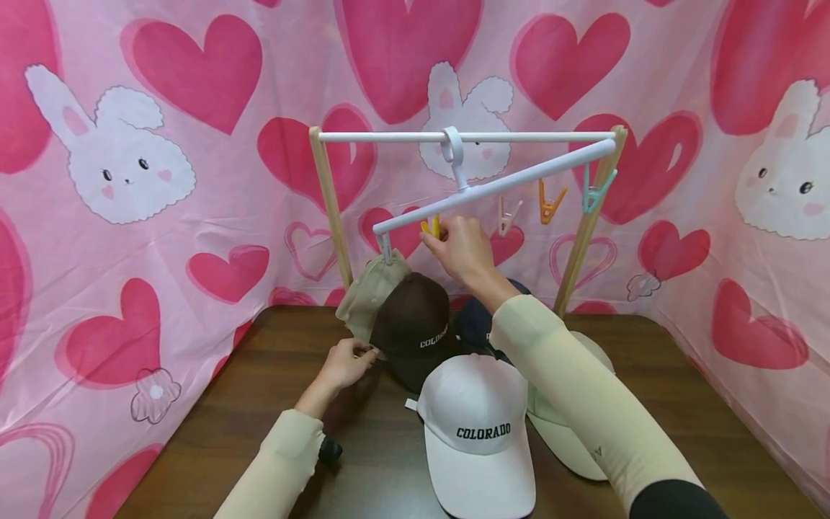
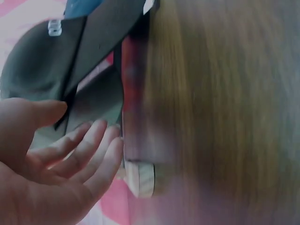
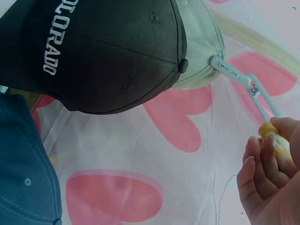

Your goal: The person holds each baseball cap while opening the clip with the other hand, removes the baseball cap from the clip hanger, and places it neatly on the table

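Note:
A white hanger (image 1: 512, 179) hangs tilted, its left end low. At that end a grey clip (image 1: 387, 249) grips a beige cap (image 1: 366, 295). My right hand (image 1: 465, 249) pinches a yellow clip (image 1: 433, 226) just under the hanger bar. Down by the beige cap's lower edge is my left hand (image 1: 346, 364); its fingers (image 2: 96, 145) are loosely bent with a gap to the thumb, and whether they touch the cap I cannot tell. A dark brown COLORADO cap (image 1: 411, 317) overlaps the beige one; what supports it is hidden.
The rack's white rod (image 1: 538, 136) runs between wooden posts. Pink (image 1: 508, 216), orange (image 1: 550, 202) and teal (image 1: 595, 190) clips hang at the right. On the brown table (image 1: 376, 461) lie a white cap (image 1: 476, 432), a pale green cap (image 1: 564, 440) and a navy cap (image 1: 475, 321).

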### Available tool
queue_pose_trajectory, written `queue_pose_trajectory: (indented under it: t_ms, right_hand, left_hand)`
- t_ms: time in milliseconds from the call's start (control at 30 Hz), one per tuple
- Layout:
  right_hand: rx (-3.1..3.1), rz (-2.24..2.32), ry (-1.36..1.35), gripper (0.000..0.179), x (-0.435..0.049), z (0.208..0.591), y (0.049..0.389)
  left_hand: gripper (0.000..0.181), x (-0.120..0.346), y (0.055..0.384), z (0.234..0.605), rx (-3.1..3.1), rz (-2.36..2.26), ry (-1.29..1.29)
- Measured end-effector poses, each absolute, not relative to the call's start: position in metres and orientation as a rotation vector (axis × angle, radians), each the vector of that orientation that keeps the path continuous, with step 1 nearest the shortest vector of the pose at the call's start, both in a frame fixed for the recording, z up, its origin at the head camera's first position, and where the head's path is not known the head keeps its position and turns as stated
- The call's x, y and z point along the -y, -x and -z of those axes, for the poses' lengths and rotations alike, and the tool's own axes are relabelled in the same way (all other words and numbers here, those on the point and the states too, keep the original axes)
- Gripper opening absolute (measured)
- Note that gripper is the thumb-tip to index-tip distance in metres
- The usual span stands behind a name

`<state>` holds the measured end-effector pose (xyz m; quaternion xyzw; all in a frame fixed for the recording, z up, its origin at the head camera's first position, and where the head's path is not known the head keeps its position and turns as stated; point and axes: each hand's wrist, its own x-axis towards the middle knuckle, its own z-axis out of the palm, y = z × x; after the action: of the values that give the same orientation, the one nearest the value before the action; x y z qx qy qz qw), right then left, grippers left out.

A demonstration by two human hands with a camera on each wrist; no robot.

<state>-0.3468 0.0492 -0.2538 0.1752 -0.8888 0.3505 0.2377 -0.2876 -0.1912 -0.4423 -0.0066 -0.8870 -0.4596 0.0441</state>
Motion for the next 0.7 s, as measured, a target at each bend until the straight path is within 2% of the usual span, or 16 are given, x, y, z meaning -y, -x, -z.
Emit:
queue_pose_trajectory:
  t_ms: [400, 600, 700]
  right_hand:
    - [2.422, -0.947, -0.502, 0.032, -0.051, 0.253, 0.348]
    - [2.418, -0.946, -0.514, 0.031, -0.052, 0.254, 0.348]
    - [2.424, -0.943, -0.507, 0.031, -0.052, 0.255, 0.348]
  left_hand:
    - [0.035, 0.209, 0.301, 0.443, 2.567, 1.43, -0.183]
    - [0.015, 0.207, 0.306, 0.445, 2.387, 1.732, -0.135]
    - [0.014, 0.206, 0.307, 0.446, 2.323, 1.77, -0.121]
